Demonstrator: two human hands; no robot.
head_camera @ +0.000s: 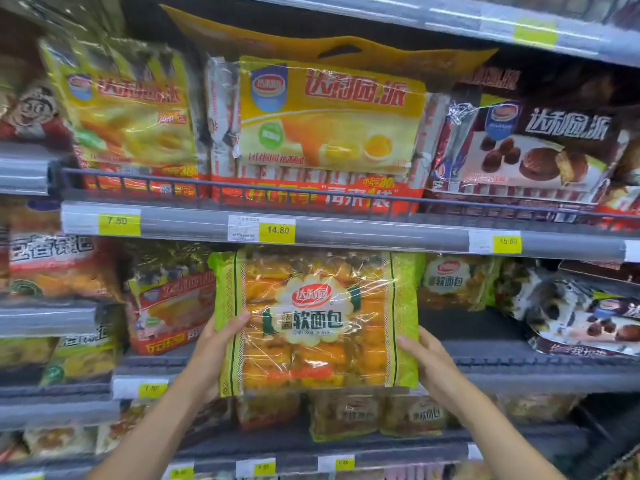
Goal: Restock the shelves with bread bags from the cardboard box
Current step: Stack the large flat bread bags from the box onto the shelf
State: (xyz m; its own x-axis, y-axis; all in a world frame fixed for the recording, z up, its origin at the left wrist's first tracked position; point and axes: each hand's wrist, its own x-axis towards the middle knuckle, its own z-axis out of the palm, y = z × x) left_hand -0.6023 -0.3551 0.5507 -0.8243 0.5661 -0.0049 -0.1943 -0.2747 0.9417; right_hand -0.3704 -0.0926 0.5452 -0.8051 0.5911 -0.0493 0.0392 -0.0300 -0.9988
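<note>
**Bread bag held up w/ both hands at mid shelf**

The bread bag (317,323) sits at frame centre, upright, label facing the camera: green side bands, clear front, orange-brown rolls inside. It's off the shelf board, held in the air in front of the mid shelf (502,355); its top edge reaches just under the grey price rail (363,235).

Hands are apart, one per side of the bag. Left hand (214,344) grips the bag's edge at approx. 8 o'clock, thumb laid on the front film, other fingers hidden behind. Right hand (427,360) grips the opposite edge at approx. 4 o'clock, thumb on the front, rest behind the pkg.

Around the bag:
- 12 o'clock, upper shelf: big yellow pie bag (329,116) behind a wire guard, 14.80 tag (277,230) on the rail below it.
- 10 o'clock: 2nd yellow bag (128,112), blurred, w/ 7.50 tag (119,221) under it.
- 2 o'clock: brown chocolate pie bag (530,150); 15.80 tag (507,241) below.
- 3 o'clock, mid shelf: a like bread pkg (453,282) farther back, then dark choc-print bags (588,323) tilted at the far right.
- 9 o'clock: red-and-yellow bag (173,306), leaning.
- 6 o'clock, lower shelf: more soft-bread bags (377,414) in a row.
</note>
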